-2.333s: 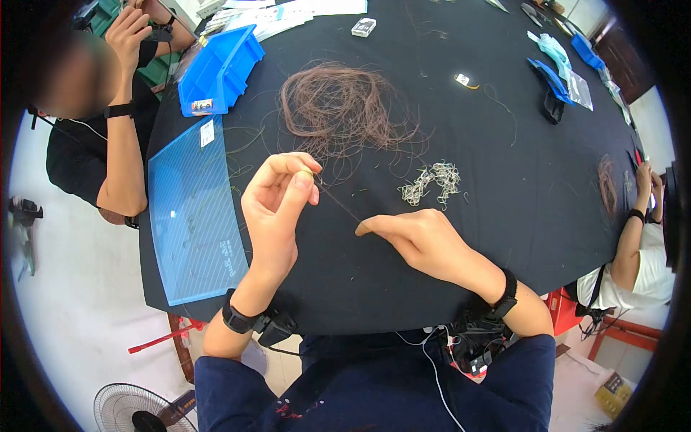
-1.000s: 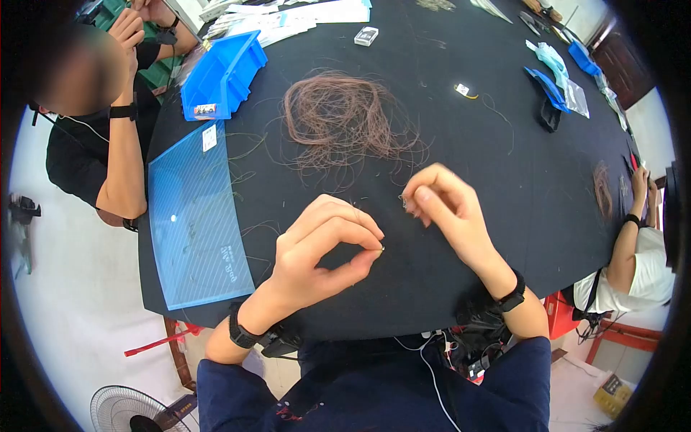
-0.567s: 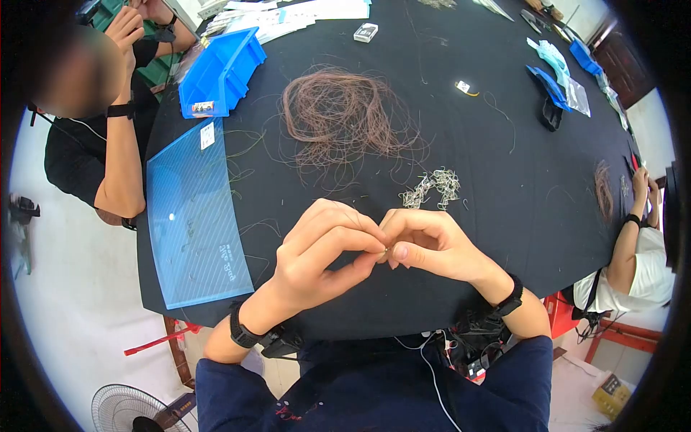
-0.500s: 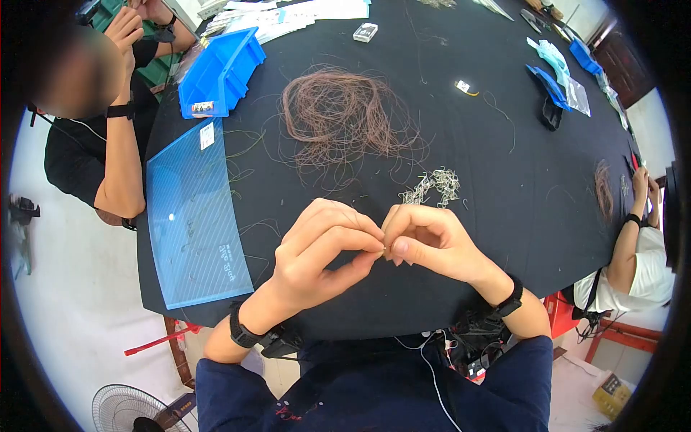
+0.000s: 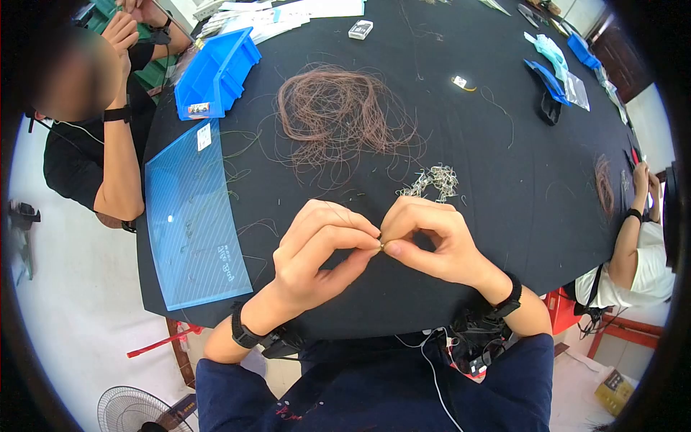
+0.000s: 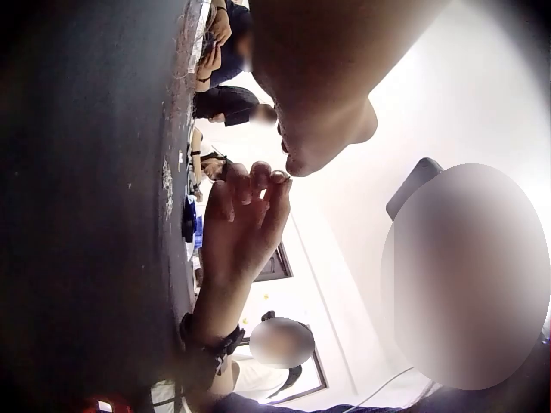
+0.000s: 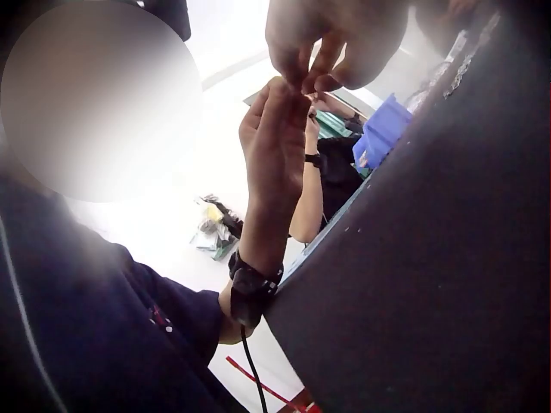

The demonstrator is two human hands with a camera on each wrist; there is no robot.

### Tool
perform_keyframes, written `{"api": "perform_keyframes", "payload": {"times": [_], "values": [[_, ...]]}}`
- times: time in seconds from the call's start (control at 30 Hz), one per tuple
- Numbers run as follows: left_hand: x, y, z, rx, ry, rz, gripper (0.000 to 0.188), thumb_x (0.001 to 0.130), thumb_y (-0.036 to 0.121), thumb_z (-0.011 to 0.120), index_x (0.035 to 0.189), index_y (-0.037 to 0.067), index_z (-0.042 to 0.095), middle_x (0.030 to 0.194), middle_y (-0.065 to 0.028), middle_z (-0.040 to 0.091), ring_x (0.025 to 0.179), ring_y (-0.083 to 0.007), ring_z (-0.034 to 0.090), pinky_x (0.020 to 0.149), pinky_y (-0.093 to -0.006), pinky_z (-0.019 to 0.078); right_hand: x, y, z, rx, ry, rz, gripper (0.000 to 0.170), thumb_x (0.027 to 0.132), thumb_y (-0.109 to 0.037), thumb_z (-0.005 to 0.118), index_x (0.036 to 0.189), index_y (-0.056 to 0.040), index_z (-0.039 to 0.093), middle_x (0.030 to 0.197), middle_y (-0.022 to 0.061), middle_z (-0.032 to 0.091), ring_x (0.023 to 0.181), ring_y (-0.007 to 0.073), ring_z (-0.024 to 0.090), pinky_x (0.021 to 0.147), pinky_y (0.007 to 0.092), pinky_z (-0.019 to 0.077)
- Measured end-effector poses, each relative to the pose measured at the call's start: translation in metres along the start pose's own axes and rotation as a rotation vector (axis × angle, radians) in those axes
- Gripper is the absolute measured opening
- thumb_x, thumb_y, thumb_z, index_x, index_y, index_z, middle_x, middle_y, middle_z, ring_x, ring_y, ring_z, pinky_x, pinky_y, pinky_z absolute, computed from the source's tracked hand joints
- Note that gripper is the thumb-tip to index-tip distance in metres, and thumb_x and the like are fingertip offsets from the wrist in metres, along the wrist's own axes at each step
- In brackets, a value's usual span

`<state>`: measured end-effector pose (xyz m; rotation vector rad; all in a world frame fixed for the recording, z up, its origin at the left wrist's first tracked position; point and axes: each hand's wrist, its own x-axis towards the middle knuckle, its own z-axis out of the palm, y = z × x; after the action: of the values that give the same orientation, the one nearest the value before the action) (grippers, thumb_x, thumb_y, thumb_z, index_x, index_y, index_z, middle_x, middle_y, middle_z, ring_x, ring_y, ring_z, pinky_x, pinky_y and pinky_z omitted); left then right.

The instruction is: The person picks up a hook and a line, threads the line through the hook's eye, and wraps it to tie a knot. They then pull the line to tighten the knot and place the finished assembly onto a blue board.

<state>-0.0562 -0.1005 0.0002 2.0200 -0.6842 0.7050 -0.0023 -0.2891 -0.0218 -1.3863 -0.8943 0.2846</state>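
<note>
Grip: closed in a pinch on both sides, 2 hands meeting at the fingertips. Left hand (image 5: 313, 248) and right hand (image 5: 440, 237) hold 1 tiny yellowish piece (image 5: 381, 246), too small to identify, raised over the black surface (image 5: 533, 191). Heap of small pale metal hooks (image 5: 439, 180) just beyond the right hand, partly hidden by it. Loose coil of fine brown strands (image 5: 335, 108) farther out. Striped blue file bag (image 5: 194, 223) left of the left hand; blue plastic bin (image 5: 234, 83) at its far end.

Left hand (image 5: 306, 252) and right hand (image 5: 440, 241) meet at the fingertips (image 5: 371, 243), both in a pinch
</note>
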Motion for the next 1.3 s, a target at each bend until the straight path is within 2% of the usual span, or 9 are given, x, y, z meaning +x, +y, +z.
{"api": "perform_keyframes", "payload": {"times": [0.37, 0.57, 0.67, 1.0, 1.1, 1.17, 1.23, 1.27, 1.3], "values": [[0.000, -0.001, -0.001, -0.002, 0.001, -0.010, 0.023, 0.063, -0.004, 0.075, 0.082, 0.004, 0.065, 0.085, -0.0062, 0.066, 0.076, -0.0197, 0.062, 0.067, -0.0296, 0.0469, 0.000, -0.009, -0.002, -0.246, 0.102, -0.094, 0.010, 0.073, 0.001, 0.070, 0.081, -0.0039, 0.068, 0.078, 0.0026, 0.061, 0.061, 0.0079, 0.054, 0.046, 0.0211, 0.0396], [0.000, 0.001, 0.000, 0.010, 0.022, -0.010, 0.023, 0.063, -0.005, 0.075, 0.082, 0.004, 0.065, 0.084, -0.0061, 0.066, 0.075, -0.0194, 0.062, 0.066, -0.0292, 0.0467, 0.002, -0.003, -0.001, -0.407, 0.174, -0.365, 0.018, 0.065, 0.002, 0.074, 0.081, -0.0034, 0.068, 0.076, 0.0049, 0.061, 0.062, 0.0161, 0.056, 0.051, 0.0262, 0.0424], [0.000, 0.002, 0.001, -0.004, 0.033, -0.028, 0.022, 0.064, -0.006, 0.075, 0.082, 0.004, 0.065, 0.083, -0.0062, 0.066, 0.075, -0.0190, 0.062, 0.066, -0.0290, 0.0465, 0.003, -0.004, -0.002, -0.433, 0.163, -0.424, 0.023, 0.061, 0.007, 0.074, 0.081, -0.0026, 0.069, 0.074, 0.0052, 0.063, 0.058, 0.0147, 0.054, 0.050, 0.0257, 0.0406], [-0.002, 0.000, 0.000, -0.074, 0.052, -0.122, 0.020, 0.067, -0.008, 0.072, 0.081, 0.004, 0.063, 0.083, -0.0067, 0.067, 0.076, -0.0179, 0.061, 0.069, -0.0281, 0.0458, 0.003, -0.005, -0.002, -0.452, 0.192, -0.430, 0.022, 0.061, 0.007, 0.074, 0.081, -0.0015, 0.068, 0.073, 0.0060, 0.062, 0.056, 0.0138, 0.054, 0.048, 0.0247, 0.0402], [-0.002, -0.001, -0.003, -0.165, 0.105, -0.247, 0.019, 0.069, -0.011, 0.069, 0.081, 0.002, 0.063, 0.084, -0.0083, 0.066, 0.078, -0.0178, 0.060, 0.071, -0.0274, 0.0460, 0.002, -0.010, -0.004, -0.457, 0.225, -0.381, 0.017, 0.065, 0.005, 0.074, 0.080, -0.0011, 0.067, 0.072, 0.0064, 0.061, 0.056, 0.0135, 0.054, 0.049, 0.0255, 0.0419], [-0.005, -0.008, -0.007, -0.291, 0.158, -0.338, 0.014, 0.075, -0.011, 0.065, 0.085, -0.001, 0.061, 0.092, -0.0102, 0.063, 0.083, -0.0148, 0.058, 0.073, -0.0251, 0.0458, 0.001, -0.011, -0.006, -0.453, 0.254, -0.352, 0.016, 0.066, 0.006, 0.072, 0.079, -0.0011, 0.067, 0.072, 0.0057, 0.062, 0.055, 0.0115, 0.054, 0.048, 0.0250, 0.0417], [-0.002, -0.014, -0.014, -0.345, 0.256, -0.414, 0.009, 0.082, -0.007, 0.063, 0.088, -0.001, 0.060, 0.096, -0.0083, 0.061, 0.083, -0.0115, 0.056, 0.074, -0.0237, 0.0449, 0.001, -0.012, -0.009, -0.444, 0.289, -0.332, 0.015, 0.067, 0.006, 0.071, 0.079, -0.0008, 0.066, 0.073, 0.0051, 0.062, 0.054, 0.0097, 0.052, 0.048, 0.0232, 0.0404], [0.000, -0.016, -0.019, -0.305, 0.275, -0.505, 0.003, 0.089, 0.003, 0.058, 0.087, 0.002, 0.057, 0.094, -0.0059, 0.057, 0.083, -0.0087, 0.051, 0.074, -0.0207, 0.0397, 0.000, -0.011, -0.011, -0.439, 0.305, -0.322, 0.014, 0.068, 0.007, 0.070, 0.079, -0.0007, 0.066, 0.073, 0.0047, 0.062, 0.054, 0.0088, 0.051, 0.048, 0.0224, 0.0398], [0.001, -0.023, -0.022, -0.322, 0.343, -0.522, 0.005, 0.091, 0.007, 0.058, 0.091, 0.002, 0.058, 0.095, -0.0060, 0.058, 0.085, -0.0094, 0.052, 0.079, -0.0220, 0.0413, 0.000, -0.010, -0.013, -0.448, 0.330, -0.348, 0.014, 0.068, 0.007, 0.070, 0.079, -0.0006, 0.066, 0.073, 0.0048, 0.062, 0.053, 0.0083, 0.050, 0.048, 0.0217, 0.0393]]}}
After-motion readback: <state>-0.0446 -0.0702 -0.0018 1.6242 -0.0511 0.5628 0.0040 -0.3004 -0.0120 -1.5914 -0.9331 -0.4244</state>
